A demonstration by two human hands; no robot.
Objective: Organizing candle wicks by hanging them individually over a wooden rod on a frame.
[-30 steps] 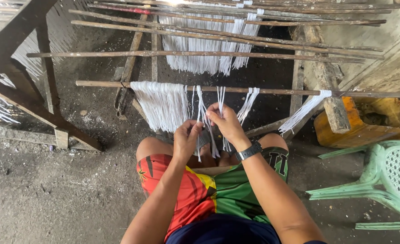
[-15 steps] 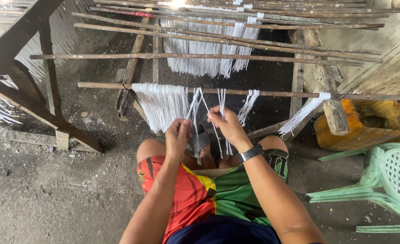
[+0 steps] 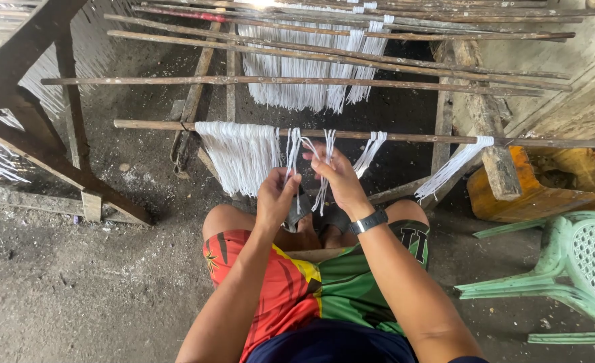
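I sit in front of a wooden rack of thin poles. From the nearest pole hangs a wide bunch of white strands and a few thinner bunches to its right. My left hand pinches one thin hanging bunch just below the pole. A black watch sits on the wrist of my right hand, which is raised beside it with its fingers closed around another thin white bunch. Both hands are close together, above my knees and red, green and yellow shorts.
More white strands hang from poles farther back. A heavy dark wooden frame stands at left. At right are an orange container under a beam and a pale green plastic chair. The floor is bare grey concrete.
Both hands have risen from near my knees up towards the nearest pole. They stay on the thin white strands, and the right hand is now higher than the left.
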